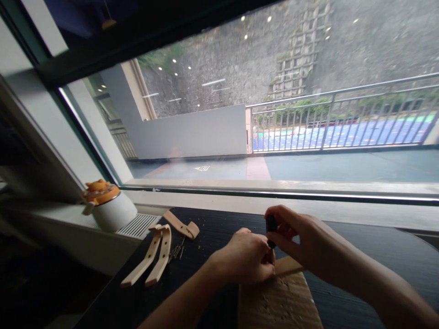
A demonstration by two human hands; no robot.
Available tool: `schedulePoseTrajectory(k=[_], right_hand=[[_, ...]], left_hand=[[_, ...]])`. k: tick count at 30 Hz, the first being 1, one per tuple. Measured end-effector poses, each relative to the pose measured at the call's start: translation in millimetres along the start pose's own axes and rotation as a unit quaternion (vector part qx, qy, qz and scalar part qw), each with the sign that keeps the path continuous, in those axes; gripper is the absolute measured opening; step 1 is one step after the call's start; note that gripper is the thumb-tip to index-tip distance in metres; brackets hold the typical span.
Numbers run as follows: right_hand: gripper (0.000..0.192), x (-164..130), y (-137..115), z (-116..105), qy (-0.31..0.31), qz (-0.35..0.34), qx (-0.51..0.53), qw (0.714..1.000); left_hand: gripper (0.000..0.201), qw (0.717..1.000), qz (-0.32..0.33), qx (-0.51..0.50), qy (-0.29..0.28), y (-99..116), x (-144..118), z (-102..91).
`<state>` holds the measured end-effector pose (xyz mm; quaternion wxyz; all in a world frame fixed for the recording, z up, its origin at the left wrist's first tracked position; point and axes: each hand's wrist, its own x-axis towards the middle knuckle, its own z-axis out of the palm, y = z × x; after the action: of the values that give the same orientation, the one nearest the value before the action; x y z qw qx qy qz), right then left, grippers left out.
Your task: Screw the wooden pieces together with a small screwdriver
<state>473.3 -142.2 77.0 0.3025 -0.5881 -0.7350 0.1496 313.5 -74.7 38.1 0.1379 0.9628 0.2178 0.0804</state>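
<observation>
My right hand [302, 240] grips a small black-handled tool [270, 225], held upright with its tip pointing down at a wooden piece [290, 266]. My left hand [248, 258] rests curled on that piece, fingers closed right by the tool's tip; what it pinches is hidden. Under both lies a brown cardboard pad [279, 304] full of small holes, on a dark table [377, 256].
Two long wooden strips [151, 256] and a shorter curved one [181, 225] lie to the left, with several small nails [176, 250] beside them. A white pot with an orange lid [108, 205] stands on the sill by a vent grille [139, 225]. A big window is behind.
</observation>
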Motion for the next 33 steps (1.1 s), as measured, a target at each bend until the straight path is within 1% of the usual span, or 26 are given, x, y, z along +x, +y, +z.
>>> schedulePoseTrajectory(k=[3,7,10,13,16,19,21,23,25,28,33], right_hand=[[0.018,0.1,1.4,0.6,0.014,-0.003,-0.008,1.000],[0.026,-4.0,-6.0,-2.4,0.012,-0.028,0.020,0.999],[0.022,-5.1,-10.8,-3.5,0.005,-0.047,0.030,0.998],[0.017,-1.9,-8.3,-1.1,0.011,-0.048,-0.001,0.999],[0.015,2.3,-2.0,2.9,0.043,-0.043,-0.067,0.996],[0.024,2.5,0.4,3.7,0.053,-0.042,-0.102,0.993],[0.035,-0.4,-1.4,1.4,0.044,-0.049,-0.086,0.994],[0.038,-3.9,-4.6,-2.1,0.034,-0.058,-0.058,0.996],[0.032,-6.1,-7.2,-4.8,0.030,-0.065,-0.039,0.997],[0.026,-4.4,-7.1,-5.1,0.026,-0.063,-0.033,0.997],[0.014,3.0,-0.3,0.8,0.051,-0.035,-0.067,0.996]], left_hand=[[0.016,1.000,-0.005,-0.010,-0.013,-0.4,0.6,-0.4],[0.016,1.000,0.001,-0.008,-0.013,0.4,0.1,-2.1],[0.017,1.000,0.006,0.001,-0.009,1.3,-0.3,-2.7],[0.017,1.000,0.004,0.017,-0.010,1.9,0.1,-2.1],[0.020,1.000,-0.006,0.027,-0.012,2.8,0.2,-2.4],[0.013,1.000,-0.007,0.010,-0.009,3.6,-0.4,-4.7],[0.010,1.000,-0.002,-0.001,-0.007,3.8,-0.8,-5.9],[0.012,1.000,0.002,-0.001,-0.010,3.3,-0.9,-5.6],[0.016,1.000,-0.001,0.006,-0.013,2.3,-0.7,-3.8],[0.016,1.000,-0.010,0.003,-0.008,1.1,-0.4,-0.8],[0.015,1.000,-0.013,0.003,-0.017,2.6,-0.4,-3.1]])
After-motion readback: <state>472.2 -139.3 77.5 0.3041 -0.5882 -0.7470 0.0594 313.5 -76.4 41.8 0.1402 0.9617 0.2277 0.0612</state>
